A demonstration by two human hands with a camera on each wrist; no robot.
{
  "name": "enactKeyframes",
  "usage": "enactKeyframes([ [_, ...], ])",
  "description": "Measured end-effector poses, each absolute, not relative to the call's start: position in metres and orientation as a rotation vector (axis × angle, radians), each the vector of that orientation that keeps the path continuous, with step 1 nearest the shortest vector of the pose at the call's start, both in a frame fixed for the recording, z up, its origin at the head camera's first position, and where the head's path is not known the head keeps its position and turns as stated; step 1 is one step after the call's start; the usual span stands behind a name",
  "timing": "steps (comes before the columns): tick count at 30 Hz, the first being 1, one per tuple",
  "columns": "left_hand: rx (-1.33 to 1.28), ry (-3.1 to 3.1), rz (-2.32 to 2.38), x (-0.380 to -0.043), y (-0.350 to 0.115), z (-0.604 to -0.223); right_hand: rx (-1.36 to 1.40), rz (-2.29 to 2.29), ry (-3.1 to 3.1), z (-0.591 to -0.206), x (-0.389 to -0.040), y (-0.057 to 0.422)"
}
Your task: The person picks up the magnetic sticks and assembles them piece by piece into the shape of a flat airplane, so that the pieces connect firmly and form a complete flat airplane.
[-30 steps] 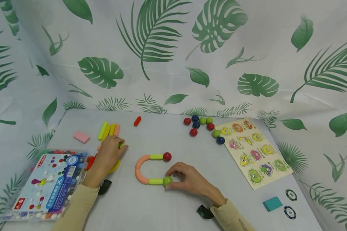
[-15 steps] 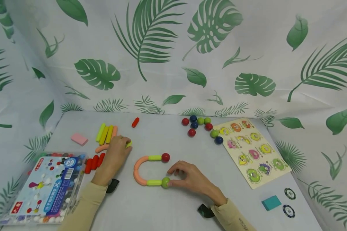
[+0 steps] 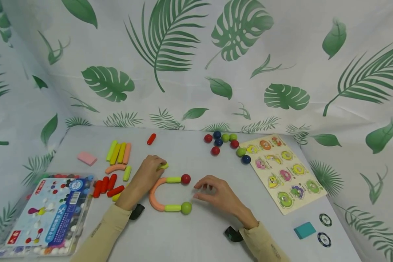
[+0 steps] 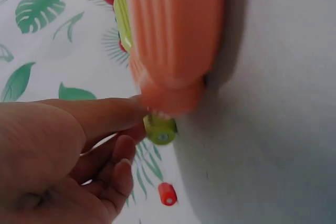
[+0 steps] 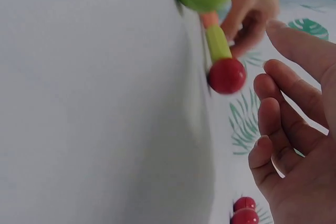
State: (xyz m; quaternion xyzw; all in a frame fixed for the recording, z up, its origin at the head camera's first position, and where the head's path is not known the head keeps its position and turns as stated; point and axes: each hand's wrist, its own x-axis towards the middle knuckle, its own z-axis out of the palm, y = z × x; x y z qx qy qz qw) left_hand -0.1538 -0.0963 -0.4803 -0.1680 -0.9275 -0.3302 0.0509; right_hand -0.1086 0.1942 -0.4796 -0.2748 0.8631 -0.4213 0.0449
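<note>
And there goes the left hand (image 3: 147, 174), over from the loose sticks (image 3: 121, 153) since half a second ago, its grip pinching a lime stick (image 3: 163, 166) just beyond the far arm of the U-shape (image 3: 153, 199) on the worktop (image 3: 196, 240). We now spot another lime piece (image 3: 127, 173), hidden before. The right hand (image 3: 217, 194) has come off the green ball (image 3: 186, 208), fingers loosely bent, unoccupied, just beside it.
</note>
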Motion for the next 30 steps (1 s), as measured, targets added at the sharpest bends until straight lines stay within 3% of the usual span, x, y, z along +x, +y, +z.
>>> enactKeyframes([
  [9, -0.458, -2.795, -1.115, -0.136, -0.115, -0.479, -0.795, -1.264, 2.697, -0.465, -0.164, 0.190],
  [16, -0.566, -2.905, -1.154, -0.124, -0.118, -0.478, -0.856, -1.186, 2.666, -0.456, -0.209, 0.156],
  [30, -0.586, -2.963, -1.130, -0.120, -0.121, -0.479, -0.994, -1.000, 2.389, -0.457, -0.249, 0.080],
])
